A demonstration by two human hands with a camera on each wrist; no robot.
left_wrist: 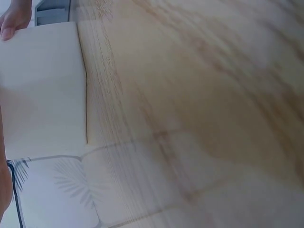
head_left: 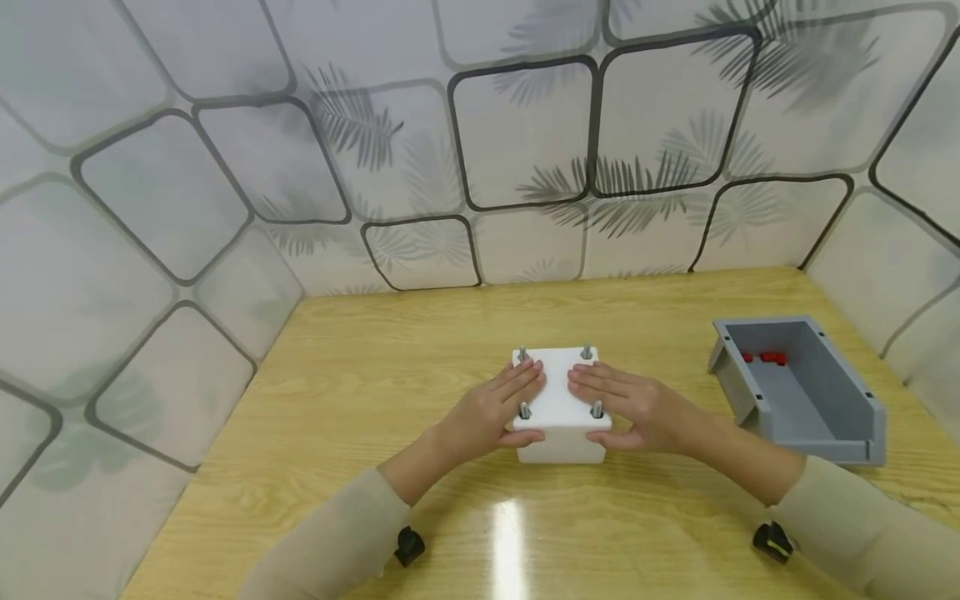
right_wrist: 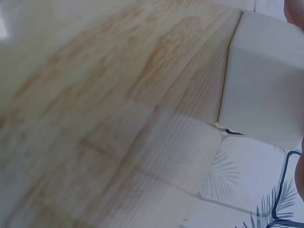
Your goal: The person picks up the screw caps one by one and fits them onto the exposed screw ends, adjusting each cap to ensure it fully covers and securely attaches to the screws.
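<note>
A white block-shaped box point(head_left: 561, 446) stands on the table in the middle of the head view. On it lies a white top plate point(head_left: 557, 387), with a metal bolt point(head_left: 587, 352) standing up at each corner. My left hand point(head_left: 491, 410) rests on the plate's left side, its fingers extended flat and its thumb along the front edge. From the right, my right hand point(head_left: 637, 407) lies on the plate the same way, thumb at the front. In both wrist views the box's plain side point(left_wrist: 45, 90) fills one edge, with little of the hands showing.
A grey plastic bin point(head_left: 813, 446) stands at the right, holding several small red pieces point(head_left: 772, 357). Patterned cloth walls point(head_left: 525, 142) enclose the table point(head_left: 360, 358) at the back and both sides. Black wrist devices point(head_left: 408, 547) show below the sleeves.
</note>
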